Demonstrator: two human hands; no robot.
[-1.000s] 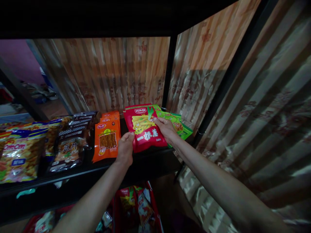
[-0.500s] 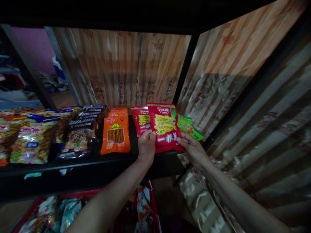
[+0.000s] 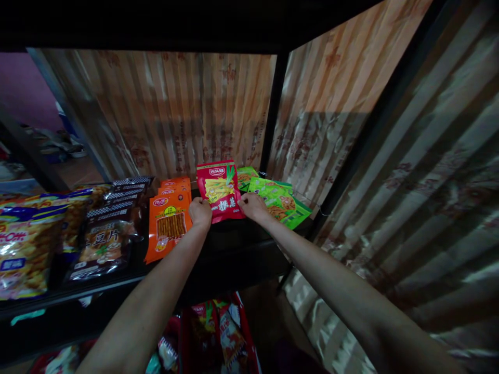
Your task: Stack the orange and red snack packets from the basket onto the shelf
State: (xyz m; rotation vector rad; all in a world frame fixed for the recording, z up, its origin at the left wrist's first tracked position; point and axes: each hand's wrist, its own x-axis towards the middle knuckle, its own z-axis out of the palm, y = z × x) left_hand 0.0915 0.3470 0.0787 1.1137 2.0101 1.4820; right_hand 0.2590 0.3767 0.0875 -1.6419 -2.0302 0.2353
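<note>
A red snack bag (image 3: 220, 189) with yellow sticks and a green scallion printed on it is held upright over the black shelf (image 3: 226, 239). My left hand (image 3: 200, 212) pinches its lower left edge, fingers closed. On the opposite edge, low down, my right hand (image 3: 253, 205) grips the bag between thumb and fingers. Orange snack packets (image 3: 170, 221) lie just left of my left hand. Green snack packets (image 3: 278, 200) are spread in the shelf's right corner, beside and behind my right hand. Whatever lies behind the red bag is hidden.
Dark potato-chip bags (image 3: 107, 234) and yellow-and-blue snack bags (image 3: 27, 252) line the shelf's left part. A red basket (image 3: 249, 332) with more snack bags stands below. A black post (image 3: 275, 109) and patterned curtains (image 3: 163, 114) close off the back and right.
Both hands have moved the red bag left and back on the shelf, covering the red bag that showed beside it. More of the green packets is visible. The view has shifted right.
</note>
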